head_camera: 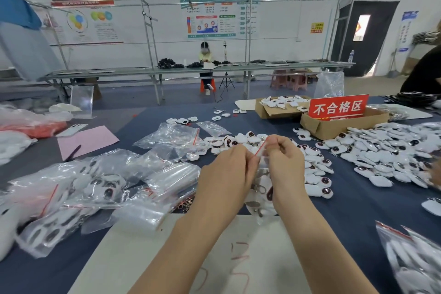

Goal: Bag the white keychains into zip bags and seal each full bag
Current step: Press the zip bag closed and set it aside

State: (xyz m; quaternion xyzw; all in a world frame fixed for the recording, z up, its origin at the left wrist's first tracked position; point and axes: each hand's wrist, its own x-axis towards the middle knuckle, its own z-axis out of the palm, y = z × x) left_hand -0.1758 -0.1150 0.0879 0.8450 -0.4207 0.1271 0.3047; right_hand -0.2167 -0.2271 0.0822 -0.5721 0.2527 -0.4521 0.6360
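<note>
My left hand [226, 174] and my right hand [285, 162] both pinch the red-striped top edge of a clear zip bag [261, 196] that hangs between them with white keychains inside. Loose white keychains [381, 153] with dark round eyes lie in a wide pile to the right and behind my hands. Filled zip bags [71, 198] lie in a heap at the left, and more filled bags [415, 260] rest at the right edge. Empty zip bags [174, 136] sit left of centre.
A white board [167, 258] with red marks lies under my forearms on the dark blue table [353, 210]. Two cardboard boxes [334, 124] with a red sign stand at the back right. A pink sheet [86, 141] and pen lie left. Another person's arm [422, 71] shows far right.
</note>
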